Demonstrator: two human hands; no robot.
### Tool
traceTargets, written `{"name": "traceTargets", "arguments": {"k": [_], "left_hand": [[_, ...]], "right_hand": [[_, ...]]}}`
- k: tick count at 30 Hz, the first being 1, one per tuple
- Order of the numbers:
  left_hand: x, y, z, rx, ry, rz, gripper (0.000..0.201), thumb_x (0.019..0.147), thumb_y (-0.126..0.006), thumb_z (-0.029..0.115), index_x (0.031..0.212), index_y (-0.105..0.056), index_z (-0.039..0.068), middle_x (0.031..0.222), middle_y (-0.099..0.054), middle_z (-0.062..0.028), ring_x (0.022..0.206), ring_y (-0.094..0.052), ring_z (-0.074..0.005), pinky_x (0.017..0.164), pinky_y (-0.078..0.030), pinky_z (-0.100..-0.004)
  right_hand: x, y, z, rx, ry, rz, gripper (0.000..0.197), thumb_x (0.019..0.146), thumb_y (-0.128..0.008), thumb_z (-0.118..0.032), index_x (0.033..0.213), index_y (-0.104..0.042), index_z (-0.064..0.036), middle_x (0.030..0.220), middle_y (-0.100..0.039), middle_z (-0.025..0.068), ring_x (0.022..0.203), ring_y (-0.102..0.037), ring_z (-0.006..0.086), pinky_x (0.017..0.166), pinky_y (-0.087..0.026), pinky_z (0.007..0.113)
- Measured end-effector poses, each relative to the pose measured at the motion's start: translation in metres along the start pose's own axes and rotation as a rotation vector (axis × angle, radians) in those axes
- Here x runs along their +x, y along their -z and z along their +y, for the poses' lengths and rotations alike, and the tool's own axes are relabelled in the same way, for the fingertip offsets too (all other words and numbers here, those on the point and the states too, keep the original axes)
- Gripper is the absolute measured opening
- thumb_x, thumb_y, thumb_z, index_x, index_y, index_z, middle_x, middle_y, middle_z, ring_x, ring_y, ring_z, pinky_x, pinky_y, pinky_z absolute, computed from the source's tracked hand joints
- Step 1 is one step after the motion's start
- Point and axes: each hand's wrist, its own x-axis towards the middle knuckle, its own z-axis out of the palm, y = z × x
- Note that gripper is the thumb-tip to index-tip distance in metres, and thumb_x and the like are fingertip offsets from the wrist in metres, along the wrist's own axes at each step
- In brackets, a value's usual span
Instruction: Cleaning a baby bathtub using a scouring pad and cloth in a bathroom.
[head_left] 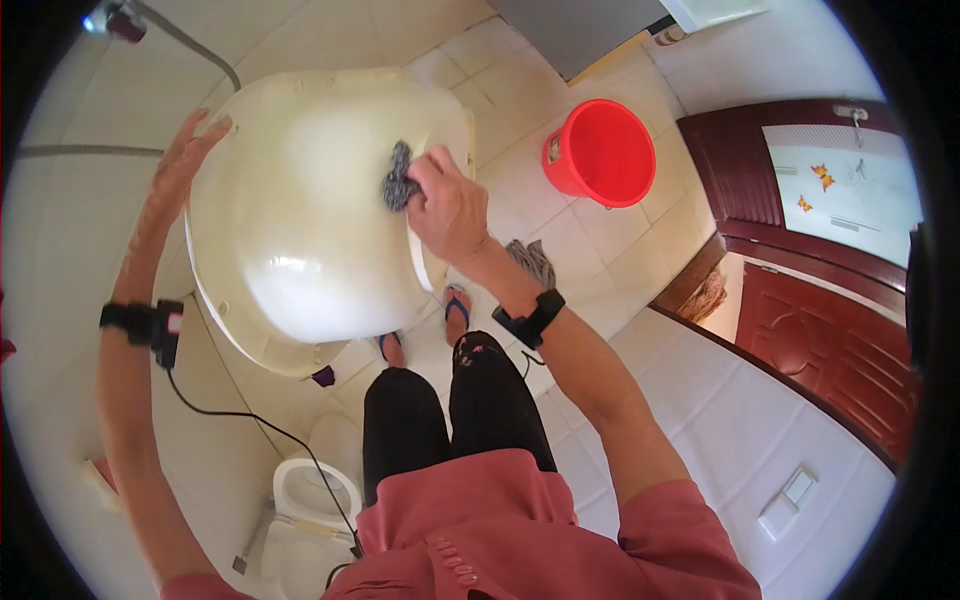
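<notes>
A large glossy cream-coloured tub (330, 215) with a broad rim stands in front of me on the tiled floor. My left hand (187, 155) is at its far left rim, fingers stretched along the edge and holding it. Against the right part of the tub's surface, close to the right rim, my right hand (450, 205) grips a bunched grey rag (400, 178), its fingers curled round it. Part of the rag sticks out past the fingers; the rest is hidden in the hand.
A red bucket (612, 155) stands on the tiles to the right. A grey striped cloth (532, 262) lies by my right foot. Behind the tub hangs a grey hose (195, 45). A toilet (318, 490) is at the lower left, and a dark red door (740, 180) at the right.
</notes>
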Motion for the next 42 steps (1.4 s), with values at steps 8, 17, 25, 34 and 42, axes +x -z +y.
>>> {"name": "traceTargets", "arguments": {"k": [8, 17, 25, 34, 42], "left_hand": [[-0.223, -0.048, -0.105, -0.463, 0.514, 0.435, 0.039, 0.085, -0.054, 0.019, 0.119, -0.044, 0.002, 0.11, -0.052, -0.0056, 0.103, -0.049, -0.0164, 0.087, -0.042, -0.0307], [-0.221, -0.045, -0.096, -0.885, 0.623, 0.458, 0.039, 0.085, -0.054, 0.027, 0.115, -0.048, 0.002, 0.108, -0.054, -0.0078, 0.099, -0.052, -0.019, 0.085, -0.044, -0.0334], [-0.151, 0.02, -0.063, -0.698, 0.57, 0.38, 0.044, 0.084, -0.052, 0.028, 0.115, -0.046, -0.002, 0.107, -0.054, -0.0114, 0.098, -0.052, -0.022, 0.085, -0.044, -0.0347], [-0.118, 0.03, -0.043, -0.643, 0.563, 0.451, 0.042, 0.083, -0.05, 0.024, 0.114, -0.045, -0.005, 0.103, -0.054, -0.0131, 0.091, -0.055, -0.0232, 0.076, -0.047, -0.0346], [-0.134, 0.018, -0.047, -0.784, 0.505, 0.427, 0.042, 0.084, -0.049, 0.023, 0.115, -0.043, -0.004, 0.104, -0.053, -0.0128, 0.094, -0.054, -0.0232, 0.079, -0.046, -0.0341]], "right_hand": [[0.04, -0.045, -0.027, -0.076, 0.044, -0.132, 0.017, 0.066, -0.058, -0.001, 0.082, -0.054, -0.007, 0.085, -0.052, 0.0066, 0.069, -0.057, 0.0301, 0.056, -0.045, 0.041], [-0.028, -0.042, -0.039, -0.001, 0.225, -0.154, 0.019, 0.061, -0.054, 0.005, 0.077, -0.052, -0.0039, 0.079, -0.051, 0.0099, 0.068, -0.055, 0.0315, 0.057, -0.044, 0.041], [-0.071, -0.055, -0.009, 0.211, -0.203, -0.02, 0.022, 0.062, -0.05, 0.005, 0.082, -0.052, -0.0027, 0.077, -0.051, 0.0134, 0.07, -0.053, 0.0332, 0.059, -0.043, 0.04], [-0.002, -0.08, -0.006, 0.151, -0.067, 0.064, 0.023, 0.068, -0.053, 0.0, 0.09, -0.054, -0.0054, 0.081, -0.052, 0.0152, 0.077, -0.053, 0.0361, 0.064, -0.043, 0.044], [-0.045, -0.081, -0.013, 0.028, -0.256, 0.04, 0.026, 0.069, -0.051, 0.001, 0.095, -0.047, -0.0008, 0.089, -0.047, 0.0162, 0.081, -0.051, 0.0376, 0.067, -0.044, 0.044]]}}
